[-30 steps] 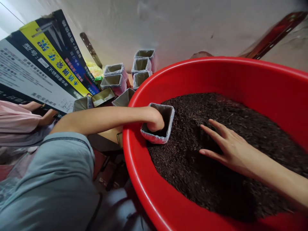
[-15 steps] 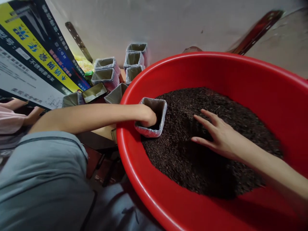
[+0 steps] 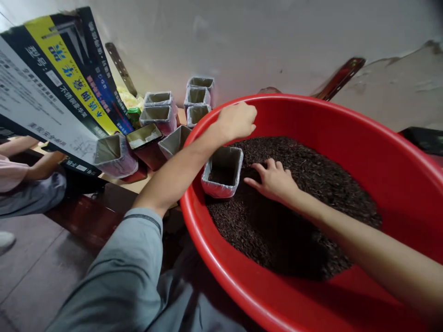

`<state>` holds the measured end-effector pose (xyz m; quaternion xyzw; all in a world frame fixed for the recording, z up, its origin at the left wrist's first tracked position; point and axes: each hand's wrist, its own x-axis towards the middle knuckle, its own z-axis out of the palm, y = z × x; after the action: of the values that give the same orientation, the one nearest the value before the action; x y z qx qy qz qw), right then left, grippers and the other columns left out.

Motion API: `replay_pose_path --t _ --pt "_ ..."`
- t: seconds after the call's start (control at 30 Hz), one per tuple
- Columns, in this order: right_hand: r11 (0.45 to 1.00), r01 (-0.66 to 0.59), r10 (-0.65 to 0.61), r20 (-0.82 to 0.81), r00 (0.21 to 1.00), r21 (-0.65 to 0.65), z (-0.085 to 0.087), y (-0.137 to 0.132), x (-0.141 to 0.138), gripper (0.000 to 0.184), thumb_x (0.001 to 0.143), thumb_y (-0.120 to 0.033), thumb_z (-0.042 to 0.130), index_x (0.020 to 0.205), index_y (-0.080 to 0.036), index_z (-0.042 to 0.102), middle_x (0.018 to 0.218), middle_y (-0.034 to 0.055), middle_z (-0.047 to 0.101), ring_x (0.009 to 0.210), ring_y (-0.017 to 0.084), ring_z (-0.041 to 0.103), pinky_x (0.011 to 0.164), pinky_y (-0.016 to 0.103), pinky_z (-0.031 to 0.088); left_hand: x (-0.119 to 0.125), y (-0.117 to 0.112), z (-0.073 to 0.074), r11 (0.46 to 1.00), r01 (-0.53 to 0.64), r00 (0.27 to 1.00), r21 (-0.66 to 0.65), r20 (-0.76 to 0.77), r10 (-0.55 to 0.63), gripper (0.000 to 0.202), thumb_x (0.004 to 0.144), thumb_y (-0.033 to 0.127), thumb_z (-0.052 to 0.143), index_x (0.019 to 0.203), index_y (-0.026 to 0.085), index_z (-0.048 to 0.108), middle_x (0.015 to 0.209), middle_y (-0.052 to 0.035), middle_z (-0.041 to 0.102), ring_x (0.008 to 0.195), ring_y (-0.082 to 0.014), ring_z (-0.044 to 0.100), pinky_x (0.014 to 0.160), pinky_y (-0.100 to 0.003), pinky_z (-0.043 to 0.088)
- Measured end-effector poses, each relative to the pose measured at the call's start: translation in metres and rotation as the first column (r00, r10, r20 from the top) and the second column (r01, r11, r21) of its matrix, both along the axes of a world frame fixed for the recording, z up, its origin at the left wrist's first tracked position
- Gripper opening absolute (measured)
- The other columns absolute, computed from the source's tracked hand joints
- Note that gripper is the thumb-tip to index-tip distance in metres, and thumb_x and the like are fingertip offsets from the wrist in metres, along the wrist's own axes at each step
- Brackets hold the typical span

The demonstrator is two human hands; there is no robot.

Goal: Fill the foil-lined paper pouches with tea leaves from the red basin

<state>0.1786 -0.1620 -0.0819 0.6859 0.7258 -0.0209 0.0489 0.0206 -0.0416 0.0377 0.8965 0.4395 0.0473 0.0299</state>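
A big red basin (image 3: 346, 120) holds dark soil (image 3: 311, 184). A small square grey pot (image 3: 222, 173) stands in the soil by the basin's left rim, with a little soil inside. My left hand (image 3: 237, 121) hovers above and behind the pot, over the rim, its fingers curled loosely downward and nothing visible in them. My right hand (image 3: 273, 180) lies on the soil just right of the pot, fingers bent and pressing into the soil.
Several empty grey pots (image 3: 159, 110) stand or lie on a surface left of the basin. A printed cardboard box (image 3: 51, 92) leans at the far left. Another person's arms (image 3: 27, 161) show at the left edge. A white wall rises behind.
My left hand has come out of the pot and risen to the basin's far rim. My right hand has slid left across the soil to the pot's side, its fingers now curled.
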Motion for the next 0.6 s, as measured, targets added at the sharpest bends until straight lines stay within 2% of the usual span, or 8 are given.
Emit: replay_pose_path --t 0.07,0.13,0.23,0.3,0.37,0.43,0.53,0.6 --pt "0.997 -0.062 0.060 0.051 0.997 0.045 -0.007 -0.004 0.002 0.050 0.103 -0.053 0.049 0.135 -0.019 0.066 0.127 0.0224 0.059 0.118 0.041 0.058 0.090 0.055 0.056 -0.004 0.012 -0.016 0.999 0.027 0.997 -0.032 0.075 -0.025 0.030 0.097 0.024 0.058 0.118 0.014 0.078 0.120 -0.0128 0.076 0.113 -0.0266 0.069 0.095 -0.037 0.053" --pt "0.992 -0.114 0.112 0.034 0.993 0.061 -0.012 -0.005 0.009 0.041 0.103 -0.044 0.050 0.126 -0.018 0.071 0.118 0.0199 0.063 0.110 0.036 0.062 0.089 0.049 0.056 -0.010 0.026 -0.028 0.996 0.062 0.987 -0.064 0.151 -0.052 0.028 0.096 0.022 0.059 0.115 0.014 0.079 0.118 -0.0117 0.076 0.110 -0.0233 0.069 0.096 -0.034 0.052" --pt "0.978 -0.182 0.191 -0.076 0.979 0.101 -0.019 -0.001 0.024 0.036 0.102 -0.039 0.052 0.118 -0.017 0.075 0.105 0.0166 0.068 0.098 0.030 0.067 0.089 0.042 0.056 -0.018 0.042 -0.039 0.989 0.095 0.964 -0.114 0.259 -0.063 0.029 0.094 0.017 0.059 0.116 0.011 0.078 0.115 -0.0115 0.077 0.104 -0.0193 0.070 0.096 -0.031 0.051" --pt "0.971 -0.178 0.207 -0.192 0.959 0.160 -0.022 0.003 0.032 0.036 0.101 -0.040 0.052 0.114 -0.017 0.077 0.103 0.0151 0.071 0.092 0.028 0.070 0.086 0.040 0.057 -0.021 0.046 -0.042 0.982 0.103 0.947 -0.159 0.318 -0.048 0.030 0.094 0.014 0.058 0.116 0.009 0.078 0.110 -0.0120 0.078 0.098 -0.0176 0.071 0.093 -0.029 0.051" --pt "0.969 -0.122 0.191 -0.333 0.923 0.217 -0.019 0.004 0.037 0.037 0.099 -0.043 0.053 0.109 -0.018 0.078 0.103 0.0135 0.075 0.088 0.027 0.072 0.084 0.040 0.058 -0.022 0.046 -0.042 0.972 0.106 0.934 -0.210 0.356 -0.025 0.031 0.094 0.013 0.057 0.115 0.008 0.078 0.103 -0.0121 0.078 0.089 -0.0164 0.071 0.087 -0.028 0.052" --pt "0.965 -0.017 0.143 -0.476 0.868 0.260 -0.010 0.004 0.036 0.038 0.097 -0.048 0.055 0.103 -0.019 0.078 0.101 0.0116 0.077 0.088 0.028 0.074 0.084 0.042 0.059 -0.023 0.044 -0.040 0.958 0.112 0.930 -0.264 0.367 -0.007 0.031 0.093 0.012 0.055 0.114 0.008 0.078 0.096 -0.0116 0.077 0.078 -0.0156 0.070 0.080 -0.028 0.053" --pt "0.923 0.200 0.073 -0.661 0.746 0.328 0.017 0.006 0.021 0.036 0.090 -0.055 0.064 0.094 -0.022 0.078 0.091 0.0081 0.078 0.086 0.030 0.073 0.082 0.047 0.059 -0.023 0.040 -0.038 0.943 0.111 0.928 -0.315 0.372 0.015 0.032 0.093 0.012 0.054 0.114 0.008 0.078 0.089 -0.0105 0.076 0.069 -0.0152 0.068 0.076 -0.029 0.054" --pt "0.878 0.302 0.118 -0.778 0.617 0.372 0.037 0.011 0.001 0.032 0.087 -0.055 0.069 0.090 -0.024 0.077 0.090 0.0059 0.077 0.087 0.030 0.072 0.085 0.049 0.059 -0.023 0.040 -0.037 0.939 0.105 0.924 -0.328 0.381 0.030 0.031 0.092 0.013 0.055 0.113 0.008 0.078 0.086 -0.0095 0.075 0.067 -0.0149 0.066 0.075 -0.030 0.053"
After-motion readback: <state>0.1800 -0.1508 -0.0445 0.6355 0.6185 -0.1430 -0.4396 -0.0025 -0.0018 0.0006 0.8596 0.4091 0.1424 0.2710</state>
